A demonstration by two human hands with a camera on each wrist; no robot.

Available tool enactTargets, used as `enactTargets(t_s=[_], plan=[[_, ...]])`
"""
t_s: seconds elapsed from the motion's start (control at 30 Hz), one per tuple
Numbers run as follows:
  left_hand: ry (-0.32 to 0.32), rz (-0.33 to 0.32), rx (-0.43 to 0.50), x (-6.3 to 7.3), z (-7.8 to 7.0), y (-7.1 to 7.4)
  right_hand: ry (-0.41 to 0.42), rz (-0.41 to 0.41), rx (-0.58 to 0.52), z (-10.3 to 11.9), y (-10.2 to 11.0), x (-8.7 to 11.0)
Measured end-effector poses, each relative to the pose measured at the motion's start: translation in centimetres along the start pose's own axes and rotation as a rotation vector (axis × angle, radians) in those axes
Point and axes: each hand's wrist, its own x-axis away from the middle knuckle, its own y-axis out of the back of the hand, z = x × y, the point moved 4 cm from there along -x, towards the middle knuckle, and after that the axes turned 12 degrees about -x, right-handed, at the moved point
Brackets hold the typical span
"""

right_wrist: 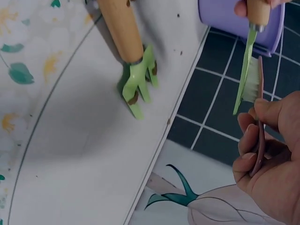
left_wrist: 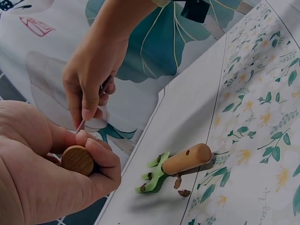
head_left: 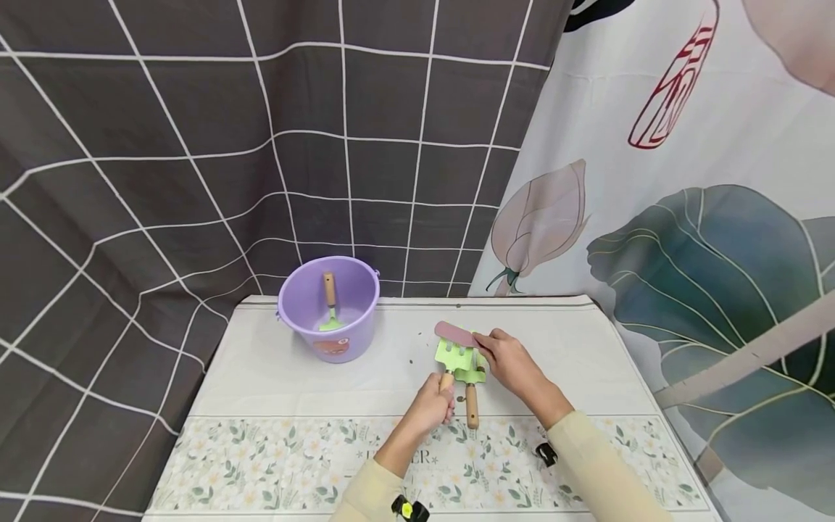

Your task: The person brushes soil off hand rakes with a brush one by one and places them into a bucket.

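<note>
My left hand (head_left: pixel 430 402) grips the wooden handle of a small green hand rake (head_left: pixel 454 355), held above the table; the handle's round end (left_wrist: pixel 77 160) shows in the left wrist view. In my right hand (head_left: pixel 518 362) is a pink-backed brush (head_left: pixel 454 333), pinched between thumb and fingers. Its pale bristles (right_wrist: pixel 252 84) meet the rake's green head, seen nearly edge-on in the right wrist view. Below the hands, a green three-pronged hand fork (right_wrist: pixel 138 82) with a wooden handle lies on the table, brown dirt stuck to its prongs.
A purple bucket (head_left: pixel 355 341) stands at the back left of the table, with another green tool (head_left: pixel 330 293) with a wooden handle leaning inside. Brown crumbs (left_wrist: pixel 183 192) lie near the fork. A white cloth (head_left: pixel 261 362) with a floral band covers the table; curtains hang behind and beside it.
</note>
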Motion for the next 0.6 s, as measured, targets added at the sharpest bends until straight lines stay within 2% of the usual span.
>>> enactTargets(t_s=[0.3, 0.6], plan=[[0.015, 0.007, -0.012, 0.2, 0.1, 0.1, -0.067, -0.045, 0.005, -1.8, 0.7, -1.6], [0.019, 0.008, 0.046, -0.2, 0.6, 0.5, -0.142, -0.077, -0.079, -3.1, 1.1, -0.1]])
